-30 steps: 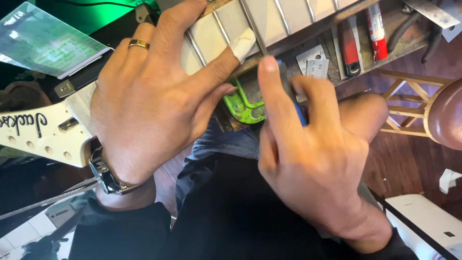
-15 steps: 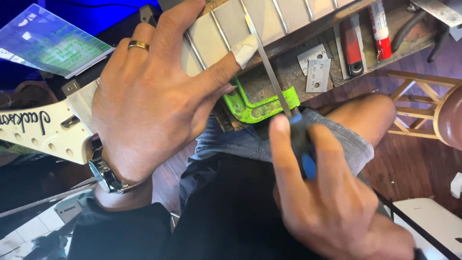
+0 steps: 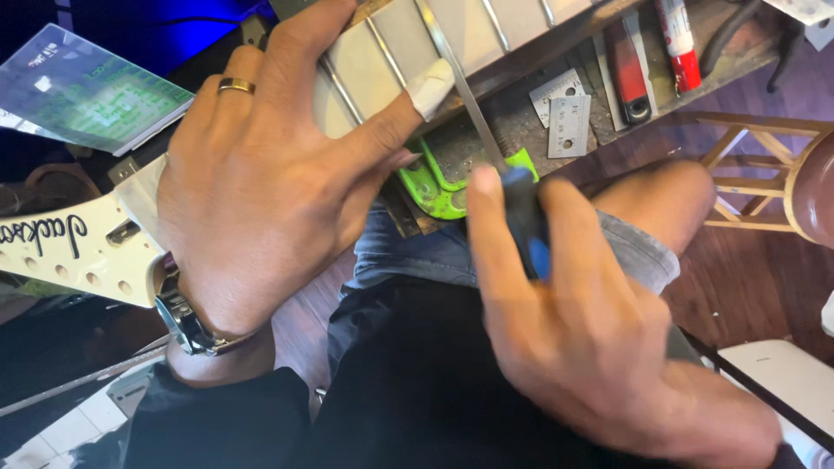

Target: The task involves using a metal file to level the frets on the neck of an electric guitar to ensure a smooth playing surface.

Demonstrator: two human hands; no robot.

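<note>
My left hand (image 3: 261,182), with a gold ring and a wristwatch, lies pressed on a pale guitar neck (image 3: 391,52) that has metal frets. A white tape wraps its thumb tip. The cream headstock (image 3: 69,252) sticks out at the left. My right hand (image 3: 582,330) grips the blue-and-black handle of a thin metal file (image 3: 460,82). The file's blade lies across the fretboard beside my left thumb.
A green plastic clamp (image 3: 439,187) sits under the neck at the bench edge. On the bench lie two small metal gauges (image 3: 565,113), a red-handled tool (image 3: 630,74) and a red-and-white marker (image 3: 676,39). A wooden stool (image 3: 773,174) stands at the right.
My right hand has pulled back toward me and to the right, drawing the file along the fret. My left hand has stayed on the neck.
</note>
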